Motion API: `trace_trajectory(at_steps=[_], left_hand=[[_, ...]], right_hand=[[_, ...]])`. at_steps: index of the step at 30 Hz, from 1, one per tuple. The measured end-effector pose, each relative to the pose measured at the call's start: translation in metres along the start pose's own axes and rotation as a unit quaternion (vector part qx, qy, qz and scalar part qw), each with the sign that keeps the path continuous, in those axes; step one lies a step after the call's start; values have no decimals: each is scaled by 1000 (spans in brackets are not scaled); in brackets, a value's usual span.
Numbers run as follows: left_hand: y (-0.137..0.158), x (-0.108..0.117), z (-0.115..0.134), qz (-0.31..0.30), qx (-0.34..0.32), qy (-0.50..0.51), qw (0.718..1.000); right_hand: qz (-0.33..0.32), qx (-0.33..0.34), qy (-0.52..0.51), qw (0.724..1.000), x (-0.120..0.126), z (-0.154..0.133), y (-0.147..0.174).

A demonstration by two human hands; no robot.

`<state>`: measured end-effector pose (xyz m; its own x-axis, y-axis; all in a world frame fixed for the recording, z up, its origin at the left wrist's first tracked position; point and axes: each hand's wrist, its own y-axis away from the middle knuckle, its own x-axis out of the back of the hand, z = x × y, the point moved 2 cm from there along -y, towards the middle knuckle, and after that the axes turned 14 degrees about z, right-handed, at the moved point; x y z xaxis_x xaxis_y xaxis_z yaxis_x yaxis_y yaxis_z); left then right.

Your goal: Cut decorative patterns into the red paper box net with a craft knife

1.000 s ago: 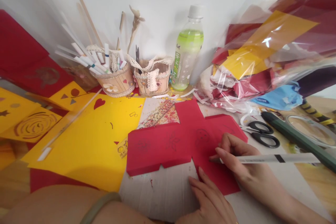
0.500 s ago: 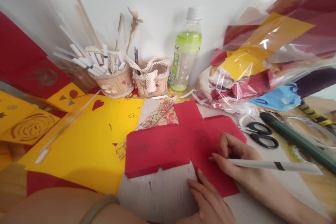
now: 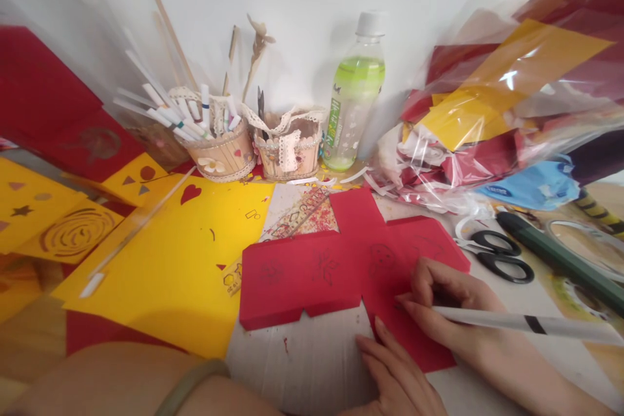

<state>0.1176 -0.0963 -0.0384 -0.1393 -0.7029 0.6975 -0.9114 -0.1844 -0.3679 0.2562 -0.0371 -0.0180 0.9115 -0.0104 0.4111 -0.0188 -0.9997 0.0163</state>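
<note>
A red paper cutout shaped like an unfolded box, with flaps along its edges, lies on a pale grey board. Dark outline drawings, one like a flower or leaf, mark its panels. My right hand rests on the right part of the cutout, fingers pinched around a white marker with a dark band. Its tip is hidden by the fingers. My left hand lies with fingers stretched out at the cutout's lower edge, fingertips touching the red paper. A greenish band circles my left wrist.
Yellow paper spreads to the left, with a stencil ruler partly on it. Behind stand a marker cup, a decorated basket and a green drink bottle. Black-handled scissors and a plastic bag of paper scraps are right.
The whole view has shifted slightly, so things appear farther right. My right hand with the marker has moved a little toward me over the cutout; my left hand stays at its edge.
</note>
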Motion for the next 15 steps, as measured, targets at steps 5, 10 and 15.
trace_trajectory(at_steps=[5,10,15], left_hand=[[-2,2,-2,1,13,4,1000],[-3,2,-3,6,22,3,1000],[-3,3,-4,11,24,2,1000]], right_hand=[[3,4,17,1000,1,-7,-1],[4,11,16,1000,1,-8,-1],[-1,23,21,1000,1,-8,-1]])
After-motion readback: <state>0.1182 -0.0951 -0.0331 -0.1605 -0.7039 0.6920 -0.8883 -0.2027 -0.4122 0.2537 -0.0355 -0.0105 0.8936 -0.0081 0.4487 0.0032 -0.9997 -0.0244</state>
